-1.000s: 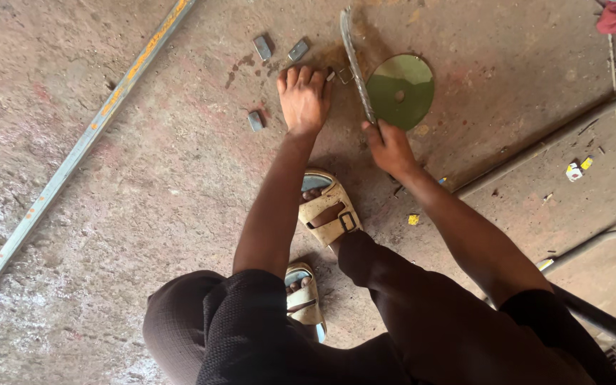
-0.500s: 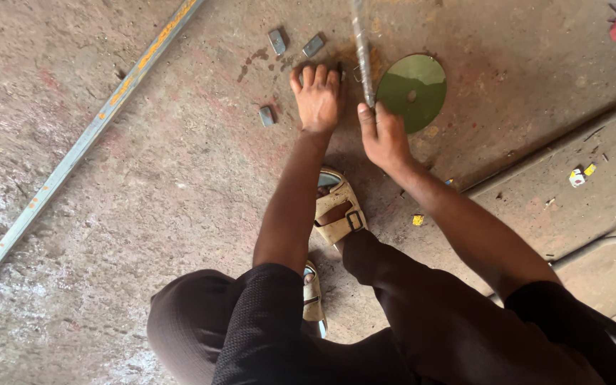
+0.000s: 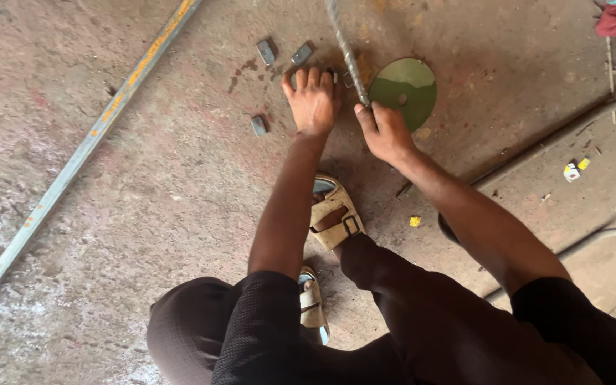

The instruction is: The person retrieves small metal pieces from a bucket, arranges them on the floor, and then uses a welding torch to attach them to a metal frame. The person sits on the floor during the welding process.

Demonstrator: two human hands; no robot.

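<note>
Two hands work low on the concrete floor (image 3: 130, 235). The left hand (image 3: 313, 101) lies flat, fingers (image 3: 306, 78) spread and pressing down on something small that I cannot make out. The right hand (image 3: 386, 132) has its fingers closed round the lower end of a ribbed steel rod (image 3: 344, 46), which runs up toward 12 o'clock and out of view. At 1 o'clock of the right hand, touching the rod's foot, lies a green disc (image 3: 406, 89). Three small metal blocks (image 3: 266, 51) sit at 10 to 11 o'clock of the left hand, one nearer at 9 o'clock.

The likeliest trouble: the rod is long and gripped only near its foot, so its far end could swing or twist out of the grasp and strike the left hand just beside it. The disc lies loose and may skid if the rod pushes on it. A long pipe (image 3: 73, 167) lies well off at 9 o'clock, clear of both hands
</note>
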